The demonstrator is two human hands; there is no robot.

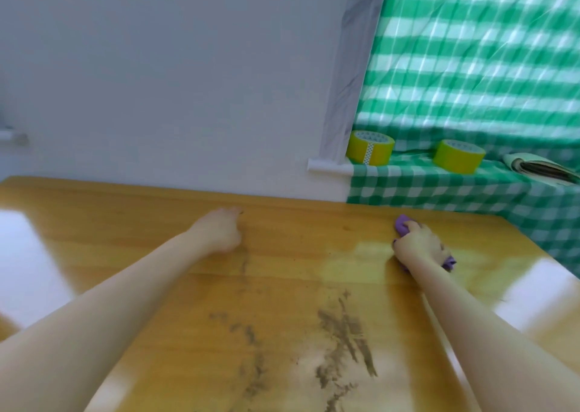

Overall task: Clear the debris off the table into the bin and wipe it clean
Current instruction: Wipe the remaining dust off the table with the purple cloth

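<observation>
On the table (125,223), right hand (420,245) clutches purple cloth (401,225); left hand (219,232) blurred, grip unclear.

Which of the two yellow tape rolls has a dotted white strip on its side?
The left tape roll, beside the white wall; the right tape roll, nearer the book, looks plain yellow.

Saw a left roll of yellow tape (370,148) beside a white wall (172,66) and a right roll of yellow tape (459,156) well apart from it, both standing on a ledge draped in green checked cloth (470,66), a book (539,170) lying farther right.
</observation>
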